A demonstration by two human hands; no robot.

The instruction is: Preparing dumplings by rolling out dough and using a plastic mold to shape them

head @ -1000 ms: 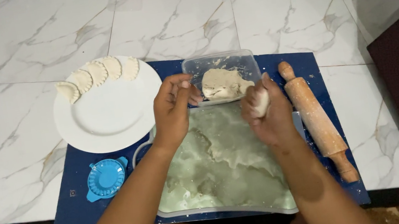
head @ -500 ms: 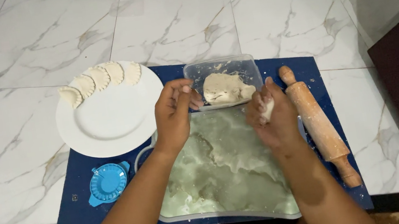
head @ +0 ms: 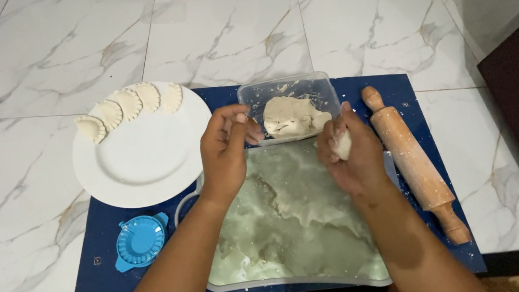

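My right hand (head: 353, 155) is closed around a small lump of dough (head: 342, 146), held over the floured pale-green board (head: 293, 224). My left hand (head: 225, 148) hovers with curled fingers at the near-left corner of a clear plastic container (head: 252, 98), touching or almost touching its rim. Inside the container lies a larger mass of dough (head: 292, 117). Both forearms reach in from the bottom of the head view.
A white plate (head: 143, 154) at the left carries several folded dumplings (head: 128, 104) along its far rim. A blue dumpling press (head: 140, 240) lies below it. A wooden rolling pin (head: 412, 160) rests at the right. Everything sits on a dark blue mat (head: 106, 274) over marble floor.
My right hand has drawn back from the container toward me with the dough lump. My left hand has stayed at the container's corner.
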